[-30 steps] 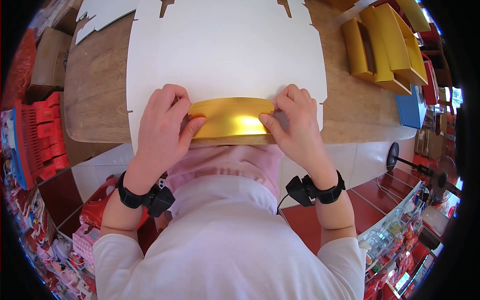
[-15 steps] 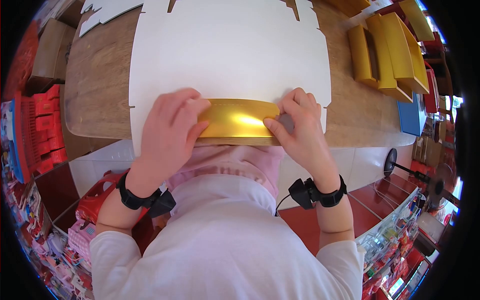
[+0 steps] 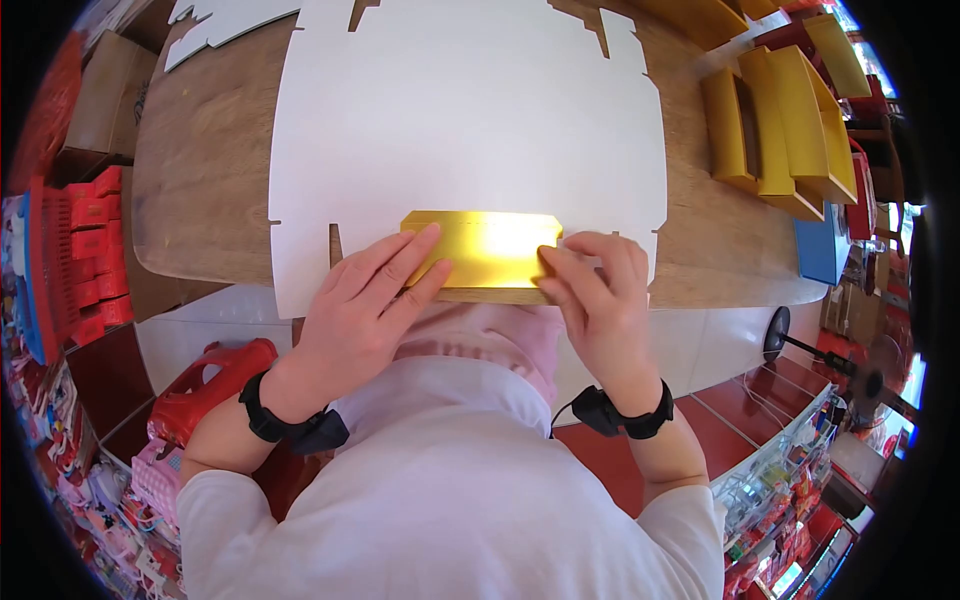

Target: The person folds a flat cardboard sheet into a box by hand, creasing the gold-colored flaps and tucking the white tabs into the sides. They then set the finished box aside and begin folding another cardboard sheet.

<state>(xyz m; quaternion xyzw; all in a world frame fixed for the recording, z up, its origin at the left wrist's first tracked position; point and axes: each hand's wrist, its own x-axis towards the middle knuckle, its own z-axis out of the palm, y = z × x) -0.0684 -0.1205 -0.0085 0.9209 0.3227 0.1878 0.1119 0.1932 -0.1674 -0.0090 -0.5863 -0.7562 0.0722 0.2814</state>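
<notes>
The left hand (image 3: 355,305) is lying open, its fingers pressing on the left end of the gold strip (image 3: 480,245) without closing around it. The right hand (image 3: 605,300) is curling its thumb and fingertips at the strip's right end; whether they are pinching it or only pushing cannot be told. The strip is lying gold side up along the near edge of the white sheet (image 3: 460,120), by the front edge of the table (image 3: 205,190). Uneven pressure from the two hands could be skewing the strip, since only its ends are being touched. Fingertips pushing hard could be denting the shiny face, and a pull towards the body could be dragging the sheet, whose near-left corner is reaching past the table edge.
</notes>
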